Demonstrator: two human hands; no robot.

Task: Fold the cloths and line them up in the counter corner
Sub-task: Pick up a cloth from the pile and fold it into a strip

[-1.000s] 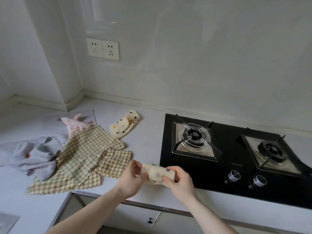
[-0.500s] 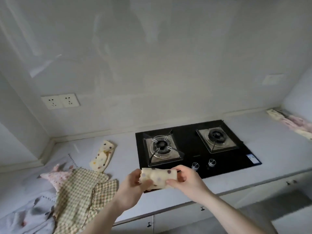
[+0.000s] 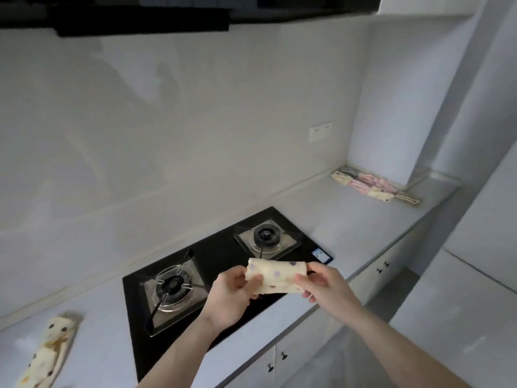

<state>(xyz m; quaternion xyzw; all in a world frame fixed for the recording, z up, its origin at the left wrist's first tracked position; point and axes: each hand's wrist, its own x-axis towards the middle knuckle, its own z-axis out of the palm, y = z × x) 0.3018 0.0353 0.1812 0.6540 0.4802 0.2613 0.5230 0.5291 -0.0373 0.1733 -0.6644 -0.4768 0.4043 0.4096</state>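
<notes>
Folded dotted cloth held over the hob

Left hand (image 3: 233,296) and right hand (image 3: 326,285) each pinch an end of the folded cloth (image 3: 275,275) above the black hob (image 3: 223,256); further off, a row of cloths (image 3: 375,187) sits in the counter corner.

1. The folded cloth (image 3: 275,276) held between the left hand (image 3: 232,296) and the right hand (image 3: 326,287) is cream with purple dots.
2. The cloth lying at the near left (image 3: 47,354) is cream too, with dark brown and mustard-yellow dots.
3. The row of cloths in the far right corner (image 3: 375,186) shows pale pink, cream and a little grey; its nearest piece looks finely checked in beige.
4. The hob (image 3: 223,253) is glossy black, its burners (image 3: 173,287) black on silvery plates.
5. The counter (image 3: 349,219) is pale grey; the wall (image 3: 195,121) is off-white.
6. The cupboard doors (image 3: 302,351) are white with small black knobs.
7. The hood (image 3: 140,15) overhead is black.
</notes>
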